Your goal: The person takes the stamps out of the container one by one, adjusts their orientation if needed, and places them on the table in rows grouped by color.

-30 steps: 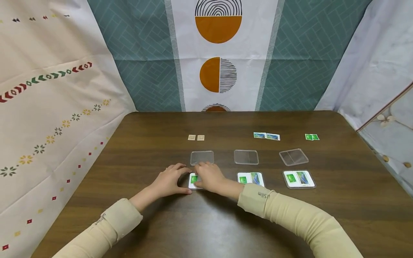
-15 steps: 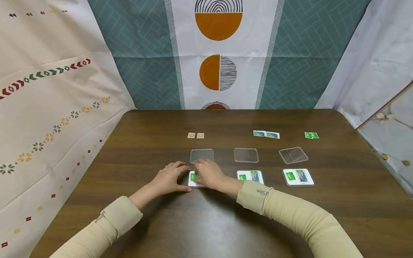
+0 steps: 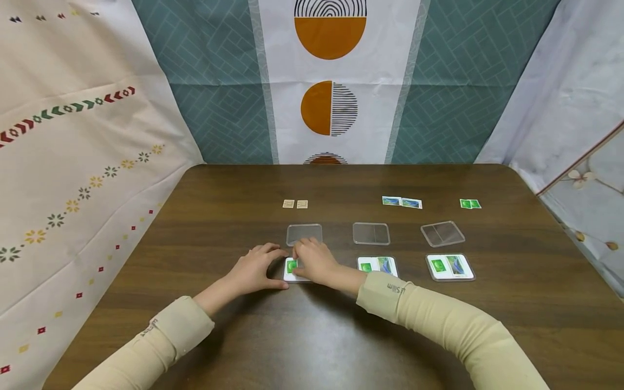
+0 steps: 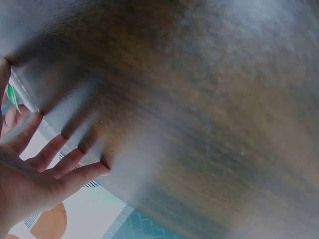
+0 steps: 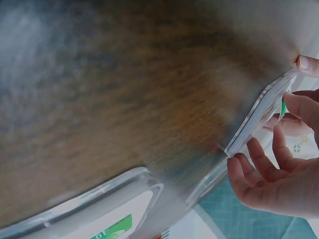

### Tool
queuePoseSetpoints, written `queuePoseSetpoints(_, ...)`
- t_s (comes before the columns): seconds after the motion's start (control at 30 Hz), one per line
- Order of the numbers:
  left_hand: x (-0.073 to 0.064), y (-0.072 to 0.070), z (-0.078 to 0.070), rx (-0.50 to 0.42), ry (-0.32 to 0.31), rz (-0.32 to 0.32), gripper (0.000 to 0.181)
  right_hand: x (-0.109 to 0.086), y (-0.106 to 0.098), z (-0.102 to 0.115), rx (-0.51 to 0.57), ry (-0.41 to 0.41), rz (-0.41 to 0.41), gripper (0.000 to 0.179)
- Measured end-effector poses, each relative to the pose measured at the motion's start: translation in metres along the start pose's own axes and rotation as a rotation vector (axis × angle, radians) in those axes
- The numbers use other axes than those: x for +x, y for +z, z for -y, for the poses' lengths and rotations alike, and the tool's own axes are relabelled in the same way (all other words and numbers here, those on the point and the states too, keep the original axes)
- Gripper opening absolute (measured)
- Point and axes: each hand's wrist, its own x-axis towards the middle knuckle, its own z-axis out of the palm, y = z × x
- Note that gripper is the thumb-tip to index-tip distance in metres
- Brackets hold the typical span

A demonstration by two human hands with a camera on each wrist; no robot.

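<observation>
In the head view a clear plastic case (image 3: 289,278) with a white insert lies between both hands. My left hand (image 3: 253,271) holds its left end, thumb at the near corner and index finger at the far one. The other left fingertips touch the table in the left wrist view. My right hand (image 3: 314,262) reaches over the case and pinches a small green stamp (image 3: 291,266) on the insert's left side with curled fingers. The stamp shows as a green sliver by the right thumb (image 5: 294,103) in the right wrist view. The case's right part is hidden under the right hand.
Two filled cases, the middle case (image 3: 378,264) and the right case (image 3: 450,267), each hold a green and a blue stamp. Clear lids (image 3: 371,233) lie behind the row. Beige stamps (image 3: 295,204), blue stamps (image 3: 402,202) and green stamps (image 3: 470,204) lie at the back.
The head view has tilted slightly, so the scene sits a little higher in it. Both hands stay at the case in nearly the same pose.
</observation>
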Motion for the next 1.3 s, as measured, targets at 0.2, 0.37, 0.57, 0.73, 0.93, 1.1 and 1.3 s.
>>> queuePoseSetpoints(0.2, -0.0001, 0.0002, -0.0006, -0.009, 0.010, -0.005, 0.069, -0.0003, -0.0016, 0.0011, 0.036, 0.036, 0.015, 0.026)
queuePoseSetpoints(0.37, 0.0003, 0.0005, -0.0003, -0.013, 0.005, -0.006, 0.068, 0.0014, -0.0022, 0.0025, 0.043, 0.055, 0.027, 0.026)
queuePoseSetpoints(0.57, 0.0001, 0.0016, -0.0006, -0.016, -0.005, 0.004, 0.068, 0.0026, -0.0013, 0.0037, 0.042, 0.079, 0.047, 0.026)
queuePoseSetpoints(0.73, 0.0003, 0.0014, -0.0012, -0.013, -0.004, 0.001, 0.068, 0.0030, -0.0008, 0.0038, 0.030, 0.082, 0.047, 0.026)
queuePoseSetpoints(0.93, 0.0003, 0.0006, -0.0014, -0.006, 0.002, -0.004, 0.068, 0.0035, -0.0002, 0.0027, 0.083, 0.050, 0.045, 0.026)
queuePoseSetpoints(1.1, 0.0006, 0.0003, -0.0014, 0.001, 0.008, 0.005, 0.071, 0.0036, 0.0013, 0.0014, 0.180, 0.008, 0.026, 0.028)
queuePoseSetpoints(1.3, 0.0007, -0.0007, -0.0025, 0.004, -0.001, 0.013, 0.074, 0.0034, 0.0021, -0.0010, 0.234, -0.005, 0.004, 0.026)
